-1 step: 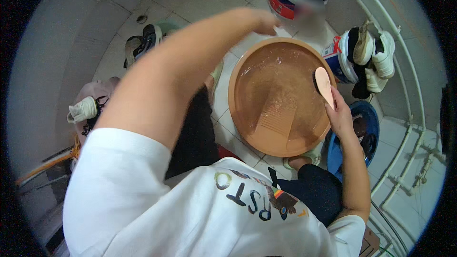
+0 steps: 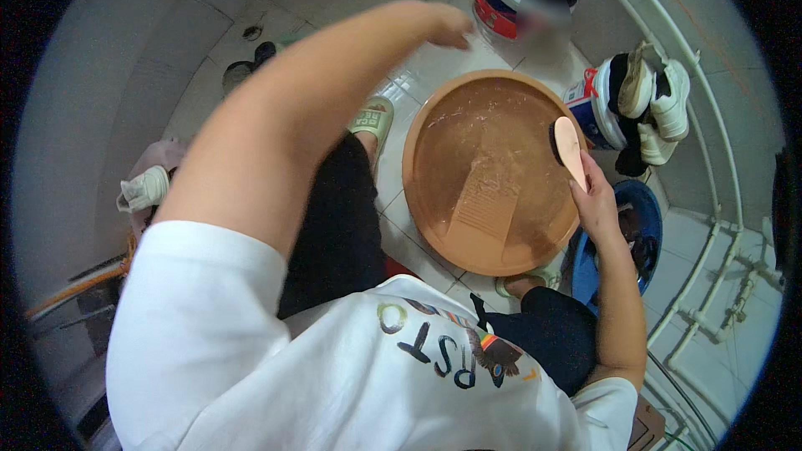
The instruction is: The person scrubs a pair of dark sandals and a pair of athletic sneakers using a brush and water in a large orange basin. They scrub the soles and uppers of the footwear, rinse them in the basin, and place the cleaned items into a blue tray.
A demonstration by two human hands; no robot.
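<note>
My right hand (image 2: 597, 200) is closed around the handle of a scrub brush (image 2: 568, 146) with a pale pink back and dark bristles. It holds the brush over the right rim of a round brown basin (image 2: 412, 159). Water stands in the basin, and a ridged washboard surface (image 2: 486, 200) shows in its near part. My left arm stretches far across, and my left hand (image 2: 449, 27) hangs in the air beyond the basin's far left rim, touching nothing visible. Its fingers are bent and blurred, so whether they hold anything is unclear.
Right of the basin, white shoes (image 2: 668, 104) rest on a white and blue bucket (image 2: 595, 108). A blue tub (image 2: 587, 271) with dark items sits nearer. Beyond stands a red and white bucket (image 2: 497, 12) with black stuff on top. White pipes (image 2: 710, 150) line the right wall.
My left hand has shifted slightly left and away from the basin. More of my left slipper shows. My right hand keeps the brush in nearly the same place.
</note>
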